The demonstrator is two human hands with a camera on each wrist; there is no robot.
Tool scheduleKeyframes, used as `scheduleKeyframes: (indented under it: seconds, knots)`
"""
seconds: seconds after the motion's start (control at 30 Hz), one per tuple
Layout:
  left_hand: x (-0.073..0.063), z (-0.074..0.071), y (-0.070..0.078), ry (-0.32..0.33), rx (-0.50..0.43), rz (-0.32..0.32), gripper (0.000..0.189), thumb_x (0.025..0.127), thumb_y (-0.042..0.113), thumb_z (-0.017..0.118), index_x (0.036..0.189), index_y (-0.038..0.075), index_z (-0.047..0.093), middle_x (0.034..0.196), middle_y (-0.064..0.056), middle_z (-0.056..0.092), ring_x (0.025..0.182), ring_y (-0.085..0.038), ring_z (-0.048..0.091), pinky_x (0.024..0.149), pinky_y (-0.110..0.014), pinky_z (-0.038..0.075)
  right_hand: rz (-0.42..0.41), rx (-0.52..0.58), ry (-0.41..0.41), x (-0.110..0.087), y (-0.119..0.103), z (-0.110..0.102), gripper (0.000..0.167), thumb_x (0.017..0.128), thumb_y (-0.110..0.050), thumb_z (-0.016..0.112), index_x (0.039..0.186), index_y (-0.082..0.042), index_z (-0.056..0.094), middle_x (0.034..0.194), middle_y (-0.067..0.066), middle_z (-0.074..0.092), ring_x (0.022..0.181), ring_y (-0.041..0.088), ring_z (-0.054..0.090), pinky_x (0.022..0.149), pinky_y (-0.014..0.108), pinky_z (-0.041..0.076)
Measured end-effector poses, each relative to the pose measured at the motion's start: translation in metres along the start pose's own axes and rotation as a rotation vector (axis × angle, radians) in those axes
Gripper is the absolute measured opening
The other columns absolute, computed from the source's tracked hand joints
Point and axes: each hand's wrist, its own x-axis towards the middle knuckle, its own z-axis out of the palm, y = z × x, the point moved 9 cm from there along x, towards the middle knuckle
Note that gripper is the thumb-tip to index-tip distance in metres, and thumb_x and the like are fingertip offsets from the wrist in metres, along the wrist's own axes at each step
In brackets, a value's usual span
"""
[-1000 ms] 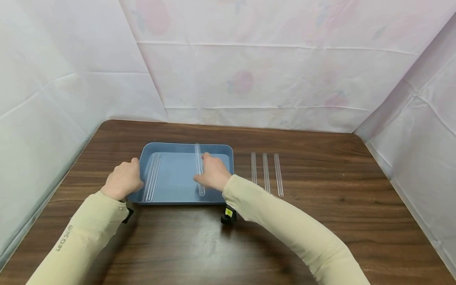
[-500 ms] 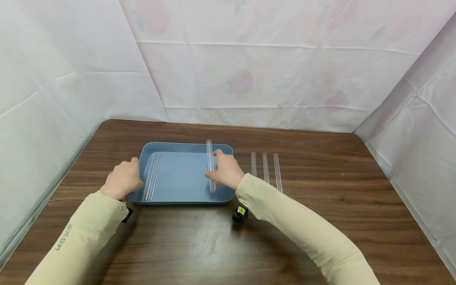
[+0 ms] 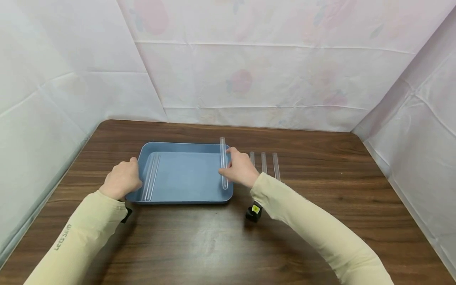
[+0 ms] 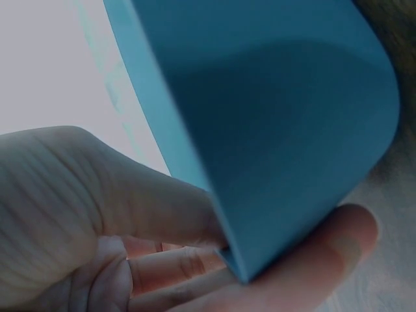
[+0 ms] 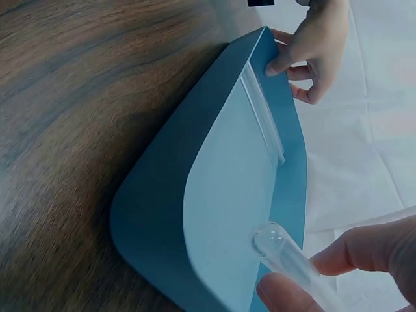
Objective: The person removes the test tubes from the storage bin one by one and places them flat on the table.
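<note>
Right grip (image 3: pixel 240 170) pinches a clear test tube (image 3: pixel 223 152) that, likely slick, could drop against the blue tray (image 3: pixel 189 176) left grip (image 3: pixel 121 179) holds.

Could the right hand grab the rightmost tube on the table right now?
Probably not: the right hand pinches another clear tube over the blue tray. The rightmost tube lies nearby, far end in view, near end behind the sleeve.

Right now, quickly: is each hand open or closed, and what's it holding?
Left hand: closed, gripping the wall of the blue tray.
Right hand: closed, pinching a clear tube.
</note>
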Motion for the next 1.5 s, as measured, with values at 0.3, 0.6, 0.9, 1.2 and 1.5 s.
scheduleKeyframes:
  seconds: [0.3, 0.6, 0.9, 1.2, 1.5]
  knots:
    - [0.000, 0.001, -0.002, -0.007, 0.002, -0.007, 0.053, 0.079, 0.000, 0.050, 0.122, -0.026, 0.032, 0.072, -0.025, 0.052, 0.059, -0.031, 0.051, 0.050, -0.038, 0.040, 0.010, -0.023, 0.025, -0.003, 0.012, -0.009, 0.065, 0.084, -0.015, 0.066, 0.141, 0.001, 0.038, 0.084, 0.009, 0.066, 0.060, 0.017, 0.068, 0.080, 0.033, 0.051]
    - [-0.002, 0.001, -0.003, -0.016, 0.004, -0.017, 0.053, 0.080, 0.000, 0.050, 0.122, -0.026, 0.032, 0.075, -0.027, 0.053, 0.062, -0.033, 0.052, 0.052, -0.039, 0.041, 0.041, -0.003, 0.047, -0.005, 0.027, -0.017, 0.065, 0.084, -0.016, 0.066, 0.140, 0.000, 0.038, 0.083, 0.009, 0.066, 0.065, 0.024, 0.070, 0.079, 0.034, 0.053]
    - [-0.001, 0.001, -0.003, -0.009, 0.009, -0.011, 0.051, 0.079, 0.000, 0.050, 0.120, -0.025, 0.033, 0.076, -0.029, 0.053, 0.062, -0.034, 0.053, 0.052, -0.040, 0.042, 0.083, -0.018, 0.053, -0.009, 0.043, -0.022, 0.064, 0.085, -0.017, 0.066, 0.141, -0.002, 0.039, 0.088, 0.011, 0.066, 0.062, 0.020, 0.069, 0.078, 0.035, 0.053]
    - [-0.001, 0.001, -0.004, 0.000, 0.013, -0.010, 0.052, 0.079, 0.000, 0.052, 0.120, -0.026, 0.033, 0.080, -0.033, 0.054, 0.064, -0.036, 0.054, 0.052, -0.042, 0.043, 0.106, -0.009, 0.060, -0.011, 0.055, -0.027, 0.063, 0.087, -0.015, 0.064, 0.141, 0.000, 0.037, 0.090, 0.013, 0.063, 0.062, 0.020, 0.069, 0.082, 0.037, 0.053]
    - [-0.002, 0.001, -0.004, -0.002, 0.010, -0.013, 0.051, 0.078, 0.000, 0.052, 0.119, -0.025, 0.034, 0.078, -0.031, 0.054, 0.063, -0.035, 0.054, 0.051, -0.041, 0.043, 0.112, -0.008, 0.078, -0.016, 0.075, -0.041, 0.064, 0.086, -0.014, 0.064, 0.140, 0.004, 0.036, 0.093, 0.016, 0.064, 0.062, 0.021, 0.070, 0.074, 0.036, 0.055]
